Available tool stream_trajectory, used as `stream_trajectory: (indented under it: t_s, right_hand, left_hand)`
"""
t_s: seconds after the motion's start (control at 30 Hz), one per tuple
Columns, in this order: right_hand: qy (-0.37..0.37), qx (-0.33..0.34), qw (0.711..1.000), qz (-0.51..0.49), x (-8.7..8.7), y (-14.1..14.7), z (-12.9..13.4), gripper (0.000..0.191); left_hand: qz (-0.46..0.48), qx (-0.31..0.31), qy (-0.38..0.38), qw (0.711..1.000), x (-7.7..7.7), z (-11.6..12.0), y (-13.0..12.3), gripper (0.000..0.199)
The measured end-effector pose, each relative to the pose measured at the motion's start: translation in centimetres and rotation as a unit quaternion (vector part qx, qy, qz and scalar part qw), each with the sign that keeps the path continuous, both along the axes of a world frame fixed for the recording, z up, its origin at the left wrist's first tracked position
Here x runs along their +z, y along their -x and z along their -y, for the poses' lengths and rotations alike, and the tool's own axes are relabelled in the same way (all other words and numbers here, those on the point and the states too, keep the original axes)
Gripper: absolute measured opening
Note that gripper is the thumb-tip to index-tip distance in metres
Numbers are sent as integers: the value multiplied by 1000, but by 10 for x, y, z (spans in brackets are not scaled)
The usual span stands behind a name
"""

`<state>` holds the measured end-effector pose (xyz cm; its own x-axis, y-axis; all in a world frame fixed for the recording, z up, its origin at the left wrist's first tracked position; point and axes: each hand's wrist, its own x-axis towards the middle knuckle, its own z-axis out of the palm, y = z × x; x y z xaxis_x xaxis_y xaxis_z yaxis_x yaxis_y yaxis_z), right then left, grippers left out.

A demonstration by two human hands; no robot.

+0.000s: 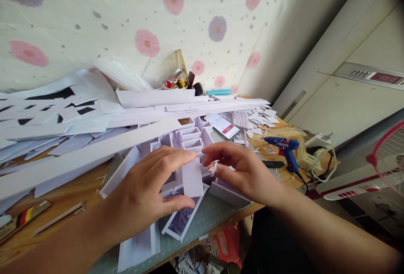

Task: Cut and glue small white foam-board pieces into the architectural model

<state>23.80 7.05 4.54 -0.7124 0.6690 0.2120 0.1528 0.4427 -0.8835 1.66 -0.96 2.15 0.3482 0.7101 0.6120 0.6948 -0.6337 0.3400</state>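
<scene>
So the wooden tabletop [91,181] carries a long flat white board strip [78,152] running diagonally, and just beside it there's a white compartmented board structure [192,143], its row of little open boxes stretching away from the person. The left hand [148,181] is pretty much released, thumb and fingers spread wide over the structure. The right hand [243,168] is loosely curled on the other side. Off to its right sits a blue glue gun [288,150], with a lit-screen phone [222,126] beyond the hands. The flat white rectangular panel [192,177] lies on the structure, between the two grips, closer to the left one; its long axis points away from the person, near end over a narrow open white tray [181,222]. Tiniest bit: a thin white scrap [214,167] at the right thumb tip, can't tell if it's actually pinched.
</scene>
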Motion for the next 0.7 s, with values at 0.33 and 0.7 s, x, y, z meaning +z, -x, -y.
stream_trajectory:
  t_s: [0.33, 0.7]
  right_hand:
    - [140, -4, 990, -30, 1, 35, 6, 20]
    - [-322, -69, 943, -43, -10, 23, -21, 28]
  left_hand:
    - [183, 24, 103, 977, 4, 0, 9, 43]
    - [303, 179, 144, 925, 12, -5, 33, 15]
